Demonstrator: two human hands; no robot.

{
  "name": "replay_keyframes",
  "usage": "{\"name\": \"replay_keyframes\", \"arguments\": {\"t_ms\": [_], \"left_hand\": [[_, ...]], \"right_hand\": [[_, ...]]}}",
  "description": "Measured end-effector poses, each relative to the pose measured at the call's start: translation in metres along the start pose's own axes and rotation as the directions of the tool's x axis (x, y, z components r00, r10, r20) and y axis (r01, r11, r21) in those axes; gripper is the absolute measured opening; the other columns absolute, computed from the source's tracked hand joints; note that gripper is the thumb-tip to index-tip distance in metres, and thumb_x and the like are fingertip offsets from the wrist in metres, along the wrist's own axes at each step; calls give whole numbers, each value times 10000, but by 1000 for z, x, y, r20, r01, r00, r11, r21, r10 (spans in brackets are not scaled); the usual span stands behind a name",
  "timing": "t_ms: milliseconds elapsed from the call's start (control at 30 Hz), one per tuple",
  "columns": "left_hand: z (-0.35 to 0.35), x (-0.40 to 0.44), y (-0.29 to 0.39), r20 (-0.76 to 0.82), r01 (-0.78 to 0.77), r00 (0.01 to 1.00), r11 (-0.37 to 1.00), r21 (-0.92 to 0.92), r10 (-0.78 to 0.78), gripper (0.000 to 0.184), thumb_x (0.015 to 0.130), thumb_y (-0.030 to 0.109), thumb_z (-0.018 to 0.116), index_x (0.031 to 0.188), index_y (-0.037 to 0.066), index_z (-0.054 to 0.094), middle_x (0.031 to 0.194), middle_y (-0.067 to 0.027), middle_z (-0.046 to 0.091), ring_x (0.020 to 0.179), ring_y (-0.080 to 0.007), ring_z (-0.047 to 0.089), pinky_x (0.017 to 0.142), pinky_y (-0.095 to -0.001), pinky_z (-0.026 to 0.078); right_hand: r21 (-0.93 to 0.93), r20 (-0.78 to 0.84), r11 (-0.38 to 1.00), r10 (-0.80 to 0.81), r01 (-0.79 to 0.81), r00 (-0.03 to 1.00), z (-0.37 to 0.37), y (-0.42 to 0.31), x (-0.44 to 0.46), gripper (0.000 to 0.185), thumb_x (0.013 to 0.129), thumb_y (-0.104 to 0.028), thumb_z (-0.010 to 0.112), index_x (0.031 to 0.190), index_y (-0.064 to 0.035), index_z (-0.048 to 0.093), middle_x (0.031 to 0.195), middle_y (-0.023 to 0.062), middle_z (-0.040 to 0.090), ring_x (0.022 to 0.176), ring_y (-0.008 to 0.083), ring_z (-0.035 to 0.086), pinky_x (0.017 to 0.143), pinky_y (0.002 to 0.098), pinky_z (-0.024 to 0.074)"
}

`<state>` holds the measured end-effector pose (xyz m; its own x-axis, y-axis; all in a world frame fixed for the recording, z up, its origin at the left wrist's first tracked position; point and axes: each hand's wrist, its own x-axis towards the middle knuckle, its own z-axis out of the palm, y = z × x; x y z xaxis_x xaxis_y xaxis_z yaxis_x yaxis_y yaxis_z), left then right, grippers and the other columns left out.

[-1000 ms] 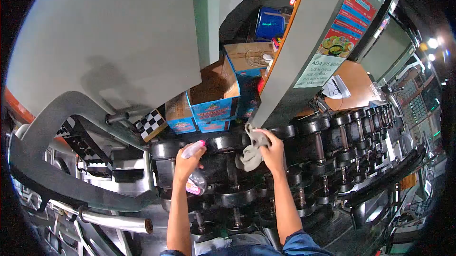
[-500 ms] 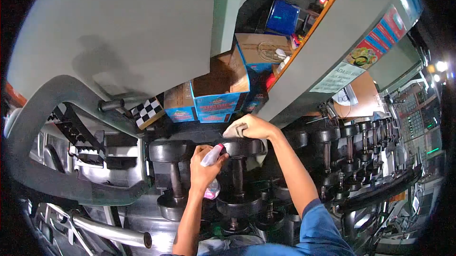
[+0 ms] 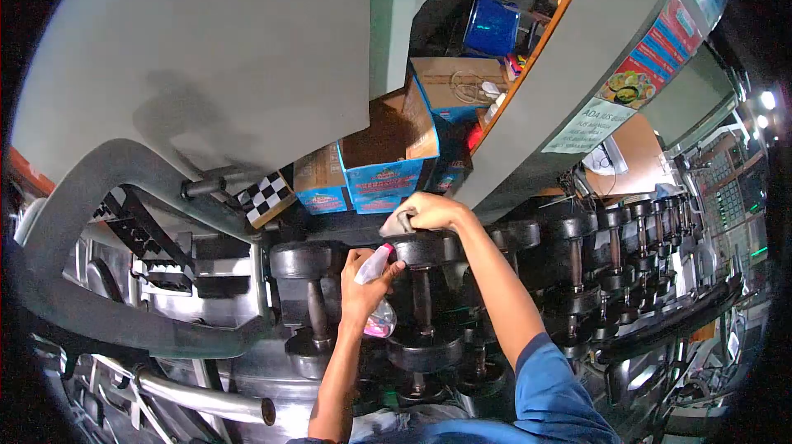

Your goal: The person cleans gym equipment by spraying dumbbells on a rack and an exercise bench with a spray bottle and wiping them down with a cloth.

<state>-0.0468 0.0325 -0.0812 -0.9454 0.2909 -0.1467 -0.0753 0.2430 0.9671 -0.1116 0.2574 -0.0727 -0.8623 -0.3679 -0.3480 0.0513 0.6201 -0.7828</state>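
My left hand is closed around a clear spray bottle with a pink-tipped white spray head and pink at its base. A greyish cloth is gripped in my right hand, pressed against the far top edge of a black dumbbell. That dumbbell stands on the rack, just right of the bottle. Left of my left hand is another black dumbbell of similar size. The fingers of my right hand are partly hidden by the cloth.
More dumbbells run along the rack to the right. Behind the rack stand blue-and-brown cardboard boxes and a black-and-white checkered item. A padded machine frame curves on the left, above a metal tube. A grey wall rises beyond.
The view has shifted slightly, moving the scene a little to the right. My right hand with the cloth has moved slightly left over the dumbbell's top; the left still holds the bottle.
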Motion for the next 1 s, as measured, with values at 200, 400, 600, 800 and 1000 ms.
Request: {"name": "replay_keyframes", "arguments": {"t_ms": [200, 400, 600, 800, 1000], "left_hand": [[-2, 1, 0, 25, 46, 999, 998, -51, -44, 464, 709, 282, 848, 934, -52, 618, 925, -70, 555, 673, -136, 612, 504, -272, 549], [-2, 4, -4, -5, 14, 1000, 1000, -14, -14, 469, 678, 352, 856, 859, -34, 659, 930, -110, 591, 676, -170, 643, 518, -309, 565], [-5, 10, -4, -6, 98, 995, 992, 84, -98, 518, 624, 408, 877, 829, -3, 639, 886, -106, 619, 701, -191, 657, 552, -342, 567], [-5, -21, 14, -61, -293, 944, 906, 306, 325, 322, 706, 304, 772, 856, 37, 676, 904, -171, 641, 802, -376, 634, 726, -435, 509], [-15, -73, 55, 163, -416, 906, 895, 163, 392, 229, 739, 256, 727, 825, 47, 685, 812, -172, 651, 769, -385, 636, 686, -432, 500]], "right_hand": [[15, -228, 996, -79, 84, 970, 3, -50, -58, 418, 673, 72, 507, 1006, -72, 715, 954, 161, 702, 900, 259, 682, 829, 337, 512], [145, -583, 987, 147, -76, 799, 25, -62, -117, 447, 695, 74, 486, 1057, -75, 700, 944, 188, 694, 872, 276, 683, 777, 319, 504], [252, -692, 964, 239, -83, 681, 87, -69, -159, 482, 672, 74, 494, 1078, -87, 699, 907, 158, 703, 805, 200, 673, 754, 300, 498], [643, -709, 748, 501, 165, 496, 167, -71, -209, 432, 782, 56, 501, 1204, 11, 582, 1114, 67, 630, 1026, 139, 587, 901, 285, 456], [809, -558, 413, 763, 419, 326, 240, -61, -258, 284, 939, -86, 517, 1203, -4, 577, 1168, 103, 624, 1095, 202, 598, 936, 332, 484]]}}
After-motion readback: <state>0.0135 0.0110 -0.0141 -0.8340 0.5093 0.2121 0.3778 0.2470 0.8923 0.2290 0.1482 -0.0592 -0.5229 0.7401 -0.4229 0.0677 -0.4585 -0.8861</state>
